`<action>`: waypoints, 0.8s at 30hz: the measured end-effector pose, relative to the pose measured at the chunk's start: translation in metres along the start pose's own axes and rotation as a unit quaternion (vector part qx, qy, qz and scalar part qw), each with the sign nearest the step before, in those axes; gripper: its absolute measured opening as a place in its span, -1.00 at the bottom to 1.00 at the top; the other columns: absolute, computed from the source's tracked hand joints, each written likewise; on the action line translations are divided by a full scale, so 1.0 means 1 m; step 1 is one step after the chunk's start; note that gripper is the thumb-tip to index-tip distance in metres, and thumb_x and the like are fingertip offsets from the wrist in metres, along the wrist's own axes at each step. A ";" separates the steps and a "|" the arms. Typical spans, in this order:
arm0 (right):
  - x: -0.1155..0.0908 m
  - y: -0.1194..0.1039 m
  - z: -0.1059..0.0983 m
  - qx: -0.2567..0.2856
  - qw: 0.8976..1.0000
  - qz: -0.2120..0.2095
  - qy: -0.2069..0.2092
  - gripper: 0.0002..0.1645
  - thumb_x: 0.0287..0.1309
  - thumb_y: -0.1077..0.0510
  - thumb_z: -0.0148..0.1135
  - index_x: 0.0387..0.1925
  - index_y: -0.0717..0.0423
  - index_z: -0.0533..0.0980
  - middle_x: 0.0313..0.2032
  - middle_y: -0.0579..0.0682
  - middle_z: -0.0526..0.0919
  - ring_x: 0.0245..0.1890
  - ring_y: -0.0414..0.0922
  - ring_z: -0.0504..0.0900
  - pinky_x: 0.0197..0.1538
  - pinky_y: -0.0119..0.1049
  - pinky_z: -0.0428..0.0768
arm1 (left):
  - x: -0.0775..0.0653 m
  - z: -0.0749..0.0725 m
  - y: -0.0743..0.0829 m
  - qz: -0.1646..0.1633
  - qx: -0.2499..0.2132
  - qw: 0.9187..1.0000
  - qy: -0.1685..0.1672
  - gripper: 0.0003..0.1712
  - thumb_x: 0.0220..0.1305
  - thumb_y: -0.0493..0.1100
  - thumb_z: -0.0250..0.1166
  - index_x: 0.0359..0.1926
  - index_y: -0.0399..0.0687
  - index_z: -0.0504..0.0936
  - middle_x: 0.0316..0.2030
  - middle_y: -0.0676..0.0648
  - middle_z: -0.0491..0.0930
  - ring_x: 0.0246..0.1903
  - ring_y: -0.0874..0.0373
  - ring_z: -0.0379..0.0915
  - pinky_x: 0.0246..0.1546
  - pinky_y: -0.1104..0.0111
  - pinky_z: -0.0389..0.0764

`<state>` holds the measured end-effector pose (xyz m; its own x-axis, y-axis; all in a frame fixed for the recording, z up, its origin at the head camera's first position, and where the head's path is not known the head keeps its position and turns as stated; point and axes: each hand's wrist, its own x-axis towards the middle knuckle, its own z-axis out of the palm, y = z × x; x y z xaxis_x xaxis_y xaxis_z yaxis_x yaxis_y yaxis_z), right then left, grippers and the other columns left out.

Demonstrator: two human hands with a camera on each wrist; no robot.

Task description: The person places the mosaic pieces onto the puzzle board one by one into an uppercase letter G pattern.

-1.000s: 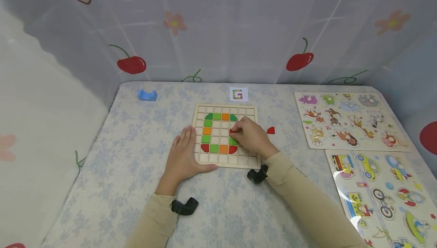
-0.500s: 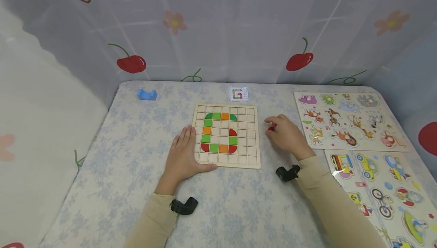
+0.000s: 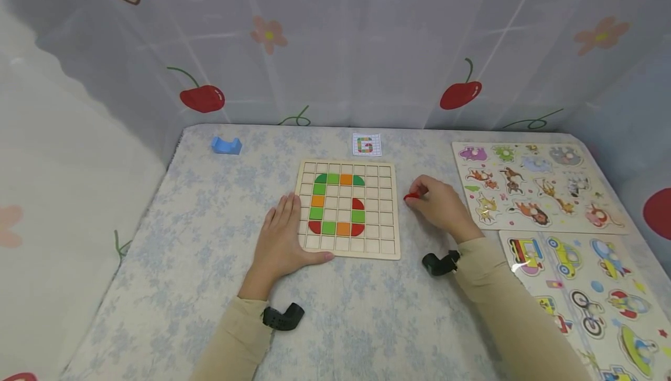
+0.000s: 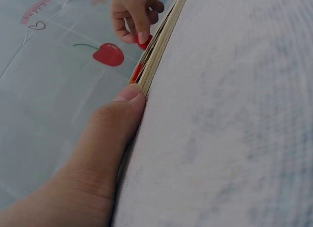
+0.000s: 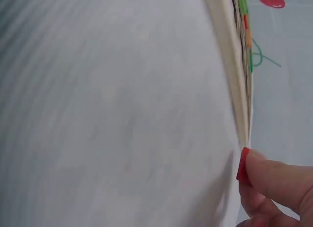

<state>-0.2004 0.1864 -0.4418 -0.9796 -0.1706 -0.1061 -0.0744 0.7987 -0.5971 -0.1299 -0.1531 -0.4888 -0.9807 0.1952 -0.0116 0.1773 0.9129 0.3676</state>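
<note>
My right hand (image 3: pixel 440 206) pinches a red quarter-circle tile (image 5: pixel 243 166) between thumb and fingertips, just right of the wooden grid board (image 3: pixel 380 247). Straight fingers of my left hand (image 3: pixel 280 241) lie along the board's left edge, while its thumb touches the front edge. Set in the grid are green, orange and red tiles, forming an outline with a gap on its right side. A red rounded tile (image 3: pixel 357 204) sits above a green square (image 3: pixel 358 216) there. In the left wrist view, the thumb (image 4: pixel 110 129) presses against the board's side.
Behind the board lies a small card (image 3: pixel 367 144) printed with a similar coloured pattern. A blue curved block (image 3: pixel 226 146) is at the back left. To the right are an animal puzzle board (image 3: pixel 503 221) and a vehicle puzzle board (image 3: pixel 568 288).
My right hand has left the board, moved right to the loose red tile, and picked it up. The red rounded tile on the grid is now uncovered. My left hand has stayed put.
</note>
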 end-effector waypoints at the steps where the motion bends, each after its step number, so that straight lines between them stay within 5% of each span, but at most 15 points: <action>1: 0.001 -0.004 0.002 0.011 1.000 0.001 0.003 -0.81 0.27 0.09 0.32 -0.19 0.05 0.49 -0.18 0.06 0.64 -0.18 0.00 0.54 -0.16 -0.18 0.46 | 0.000 0.000 0.000 0.000 0.000 1.000 -0.001 0.65 -0.27 0.78 0.19 0.58 -0.16 -0.24 0.60 -0.12 -0.25 0.60 0.00 -0.38 0.56 0.00 -0.16; 13: 0.016 -0.075 0.044 0.067 0.995 -0.054 -0.042 -0.85 0.23 0.07 0.36 -0.21 -0.03 0.57 -0.25 -0.08 0.67 -0.25 -0.08 0.54 -0.16 -0.24 0.48 | -0.001 0.002 -0.002 -0.001 0.007 1.000 0.002 0.66 -0.29 0.83 0.10 0.58 -0.13 -0.25 0.60 -0.12 -0.24 0.60 0.01 -0.37 0.56 0.02 -0.15; 24: 0.024 -0.090 0.066 0.035 0.994 -0.089 -0.055 -0.89 0.21 0.08 0.38 -0.25 -0.04 0.62 -0.23 -0.08 0.63 -0.21 -0.12 0.56 -0.11 -0.22 0.57 | -0.001 0.003 -0.004 0.003 0.007 1.000 0.006 0.67 -0.30 0.84 0.09 0.58 -0.15 -0.24 0.60 -0.13 -0.23 0.59 0.00 -0.35 0.55 0.00 -0.13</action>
<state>-0.2047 0.0721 -0.4432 -0.9257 -0.3701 -0.0786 -0.2269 0.7092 -0.6675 -0.1291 -0.1553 -0.4933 -0.9806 0.1960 0.0024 0.1840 0.9166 0.3550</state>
